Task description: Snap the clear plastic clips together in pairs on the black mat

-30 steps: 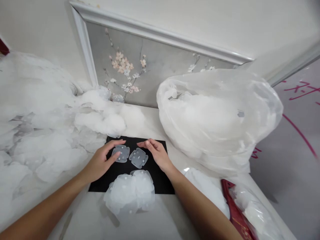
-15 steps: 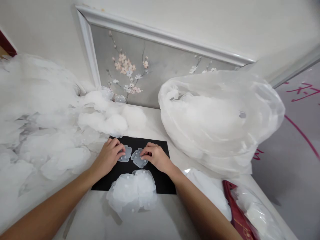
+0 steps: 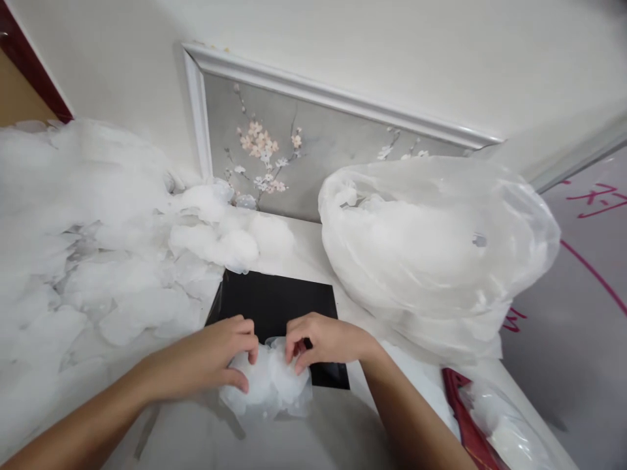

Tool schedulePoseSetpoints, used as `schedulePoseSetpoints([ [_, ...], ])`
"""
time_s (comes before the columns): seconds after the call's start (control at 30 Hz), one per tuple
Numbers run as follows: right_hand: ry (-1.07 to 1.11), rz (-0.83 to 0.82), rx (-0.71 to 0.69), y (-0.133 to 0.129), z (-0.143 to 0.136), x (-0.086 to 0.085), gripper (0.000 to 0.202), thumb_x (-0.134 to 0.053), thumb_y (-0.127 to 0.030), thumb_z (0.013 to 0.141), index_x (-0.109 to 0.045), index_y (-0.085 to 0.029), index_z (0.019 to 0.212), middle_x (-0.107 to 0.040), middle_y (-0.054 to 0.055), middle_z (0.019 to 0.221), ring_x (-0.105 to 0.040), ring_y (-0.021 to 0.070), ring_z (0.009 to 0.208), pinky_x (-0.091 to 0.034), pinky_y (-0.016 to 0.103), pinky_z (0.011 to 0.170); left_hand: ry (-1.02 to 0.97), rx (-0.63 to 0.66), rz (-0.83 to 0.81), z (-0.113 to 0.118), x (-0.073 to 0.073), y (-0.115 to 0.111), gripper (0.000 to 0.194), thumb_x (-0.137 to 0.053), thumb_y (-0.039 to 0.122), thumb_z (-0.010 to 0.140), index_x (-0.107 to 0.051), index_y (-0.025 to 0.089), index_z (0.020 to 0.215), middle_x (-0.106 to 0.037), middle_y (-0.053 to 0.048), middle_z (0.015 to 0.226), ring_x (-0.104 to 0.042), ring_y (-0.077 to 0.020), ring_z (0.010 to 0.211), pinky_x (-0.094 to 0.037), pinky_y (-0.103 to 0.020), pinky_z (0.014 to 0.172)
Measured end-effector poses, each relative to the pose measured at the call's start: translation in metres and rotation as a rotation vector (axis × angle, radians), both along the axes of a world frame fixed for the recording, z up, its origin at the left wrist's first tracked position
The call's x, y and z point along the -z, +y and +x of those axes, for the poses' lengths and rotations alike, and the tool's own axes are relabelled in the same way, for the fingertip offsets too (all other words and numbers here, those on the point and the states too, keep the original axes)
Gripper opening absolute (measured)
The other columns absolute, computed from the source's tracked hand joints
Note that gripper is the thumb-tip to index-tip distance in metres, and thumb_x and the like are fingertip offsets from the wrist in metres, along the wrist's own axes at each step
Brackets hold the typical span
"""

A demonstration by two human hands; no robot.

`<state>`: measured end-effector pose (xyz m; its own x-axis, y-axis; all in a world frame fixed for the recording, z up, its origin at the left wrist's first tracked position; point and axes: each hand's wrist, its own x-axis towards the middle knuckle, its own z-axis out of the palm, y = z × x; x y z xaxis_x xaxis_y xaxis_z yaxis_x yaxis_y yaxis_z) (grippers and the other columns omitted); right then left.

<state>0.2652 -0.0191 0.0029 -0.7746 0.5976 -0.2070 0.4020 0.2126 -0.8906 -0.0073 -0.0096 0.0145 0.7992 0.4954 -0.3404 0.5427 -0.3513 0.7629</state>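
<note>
A black mat (image 3: 274,301) lies on the pale table in front of me. At its near edge sits a small heap of translucent white plastic pieces (image 3: 268,386). My left hand (image 3: 223,356) rests on the heap's left side with its fingers curled onto the pieces. My right hand (image 3: 321,339) is at the heap's top right, its fingertips pinched on the pieces. Both hands are nearly touching over the heap. The two flat pieces seen earlier on the mat are out of sight; what lies under the fingers is hidden.
A large clear plastic bag (image 3: 435,248) full of white pieces stands at the right. A big loose pile of white pieces (image 3: 93,261) fills the left. A framed flower picture (image 3: 304,150) leans on the wall behind. A red-edged bag (image 3: 470,418) lies at lower right.
Both hands drew back from the middle of the mat to the small heap at its near edge. The two flat pieces left the mat. The view tilted down a little.
</note>
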Motion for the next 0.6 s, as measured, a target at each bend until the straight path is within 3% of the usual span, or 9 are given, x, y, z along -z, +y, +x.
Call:
schedulePoseSetpoints([
  [0.07,-0.004,-0.002,0.034,0.001,0.001,-0.005,0.018,-0.067,-0.033,0.084,-0.069,-0.015,0.086,-0.061,0.003,0.084,-0.056,0.0111,0.075,-0.043,0.022,0.069,-0.076,-0.065,0.063,-0.014,-0.007,0.009,0.015,-0.055,0.033,0.094,-0.062,0.020,0.091,-0.054,-0.001,0.100,-0.051,-0.0163,0.089,-0.036,-0.025,0.075],
  [0.13,-0.012,0.011,0.230,0.010,0.002,-0.003,0.020,-0.060,-0.034,0.088,-0.067,-0.015,0.089,-0.063,0.003,0.085,-0.058,0.0128,0.077,-0.044,0.024,0.071,-0.010,-0.299,0.259,-0.033,-0.010,0.024,0.024,-0.052,0.041,0.094,-0.060,0.018,0.092,-0.055,-0.004,0.097,-0.051,-0.0196,0.086,-0.038,-0.029,0.074],
  [0.2,-0.092,0.112,0.445,0.026,0.001,0.006,0.017,-0.059,-0.032,0.088,-0.065,-0.016,0.089,-0.064,0.002,0.082,-0.056,0.0136,0.074,-0.042,0.026,0.070,0.327,-0.467,0.444,-0.051,-0.010,0.037,0.019,-0.055,0.035,0.091,-0.057,0.016,0.096,-0.053,-0.008,0.102,-0.049,-0.0246,0.091,-0.037,-0.032,0.071],
  [0.3,-0.225,0.313,0.601,0.051,-0.011,0.024,0.009,-0.057,-0.021,0.087,-0.063,-0.015,0.087,-0.063,0.004,0.085,-0.054,0.0139,0.074,-0.040,0.029,0.072,0.730,-0.453,0.353,-0.068,-0.007,0.046,0.019,-0.060,0.023,0.087,-0.051,0.014,0.101,-0.047,-0.012,0.108,-0.044,-0.0291,0.101,-0.038,-0.031,0.067],
  [0.37,-0.199,0.363,0.572,0.062,-0.027,0.032,0.008,-0.056,-0.019,0.088,-0.063,-0.014,0.088,-0.062,0.004,0.084,-0.054,0.0136,0.074,-0.041,0.028,0.073,0.757,-0.396,0.278,-0.073,-0.005,0.047,0.020,-0.059,0.019,0.086,-0.048,0.013,0.102,-0.044,-0.012,0.110,-0.042,-0.0283,0.103,-0.039,-0.031,0.071],
  [0.47,-0.060,0.456,0.362,0.066,-0.066,0.035,0.008,-0.057,-0.018,0.089,-0.063,-0.014,0.091,-0.062,0.004,0.089,-0.055,0.0118,0.076,-0.043,0.025,0.074,0.696,-0.393,0.235,-0.076,-0.006,0.045,0.024,-0.059,0.019,0.084,-0.047,0.014,0.104,-0.044,-0.011,0.109,-0.045,-0.0254,0.096,-0.039,-0.032,0.073],
  [0.53,-0.067,0.617,0.197,0.066,-0.096,0.034,0.014,-0.056,-0.020,0.091,-0.063,-0.012,0.100,-0.060,0.006,0.099,-0.056,0.0127,0.084,-0.044,0.025,0.079,0.693,-0.410,0.231,-0.077,-0.009,0.043,0.036,-0.065,0.021,0.077,-0.049,0.013,0.108,-0.044,-0.011,0.111,-0.045,-0.0262,0.097,-0.039,-0.031,0.071],
  [0.6,-0.216,0.862,0.061,0.067,-0.125,0.034,0.026,-0.058,-0.025,0.091,-0.061,-0.011,0.113,-0.057,0.010,0.112,-0.053,0.0199,0.100,-0.044,0.032,0.087,0.738,-0.430,0.268,-0.079,-0.011,0.041,0.044,-0.069,0.018,0.070,-0.051,0.012,0.109,-0.044,-0.013,0.114,-0.042,-0.0292,0.104,-0.038,-0.029,0.068],
])
